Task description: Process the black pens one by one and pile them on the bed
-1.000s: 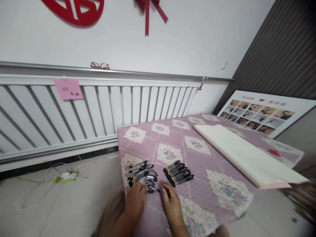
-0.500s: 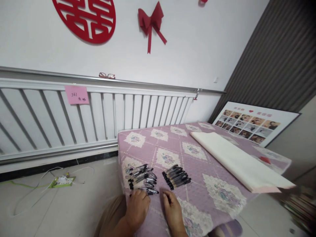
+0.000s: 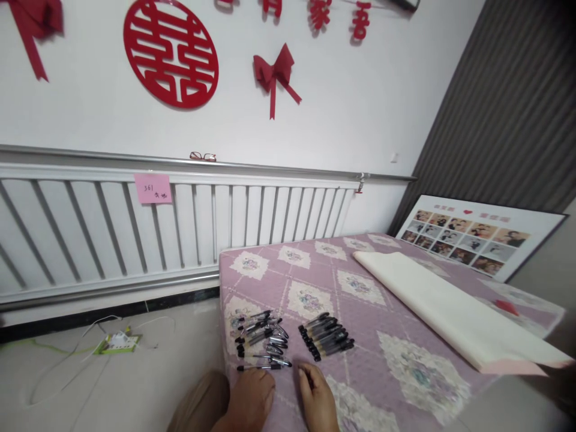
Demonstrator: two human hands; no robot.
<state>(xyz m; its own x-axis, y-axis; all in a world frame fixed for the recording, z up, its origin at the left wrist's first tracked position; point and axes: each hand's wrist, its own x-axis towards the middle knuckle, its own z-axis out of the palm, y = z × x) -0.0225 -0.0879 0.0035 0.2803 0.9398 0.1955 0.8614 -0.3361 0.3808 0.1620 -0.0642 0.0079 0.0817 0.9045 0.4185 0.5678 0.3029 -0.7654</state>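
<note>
My left hand (image 3: pixel 252 393) rests on the patterned cover with its fingers curled under, just below the nearest pen of a loose pile of pens (image 3: pixel 261 336). Its fingertips are hidden, so whatever may be in them does not show. These pens are clear and silver with black ends, lying at mixed angles. To the right, my right hand (image 3: pixel 317 393) is loosely closed, thumb against the curled fingers, and nothing shows in it. Above that hand lies a neat row of black-capped pens (image 3: pixel 326 337), side by side and apart from my fingers.
The pens lie on a bed-like surface with a purple floral cover (image 3: pixel 310 273). A folded cream sheet (image 3: pixel 432 300) stretches along its right side, near a photo board (image 3: pixel 477 234). A white radiator (image 3: pixel 270 213) stands behind; a power strip (image 3: pixel 117 342) with cables lies on the floor.
The view has tilted up, showing more of the wall. My left hand sits slightly lower relative to the loose pens, uncovering the nearest one. The right hand and both pen groups look much the same.
</note>
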